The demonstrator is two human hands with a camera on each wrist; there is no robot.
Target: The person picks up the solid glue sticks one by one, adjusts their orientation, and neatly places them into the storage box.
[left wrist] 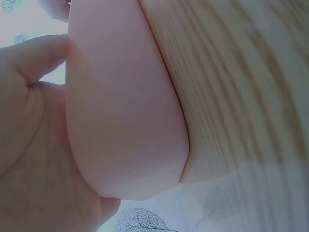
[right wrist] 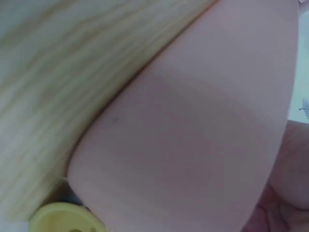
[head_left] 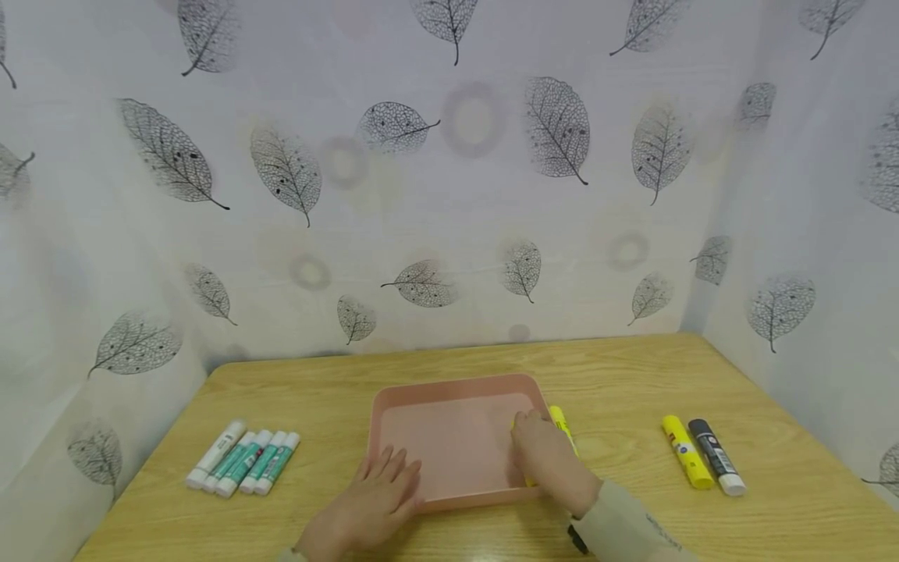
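Observation:
A pink tray (head_left: 449, 449) lies in the middle of the wooden table. My left hand (head_left: 375, 496) rests over its near left corner, fingers spread and fairly straight; in the left wrist view the thumb touches the rim. Inside the tray's right side, my right hand (head_left: 544, 449) grips a yellow glue stick (head_left: 530, 481), mostly hidden beneath the fingers, with a bit of yellow showing at either end. Just outside the right wall lies another yellow glue stick (head_left: 562, 425). Its round yellow end (right wrist: 65, 220) shows at the bottom of the right wrist view.
At the left, several white-and-green glue sticks (head_left: 249, 460) lie side by side. Toward the right are a yellow glue stick (head_left: 687, 453) and a black glue stick with a white end (head_left: 716, 457). A leaf-patterned curtain (head_left: 449, 195) surrounds the table's back and sides.

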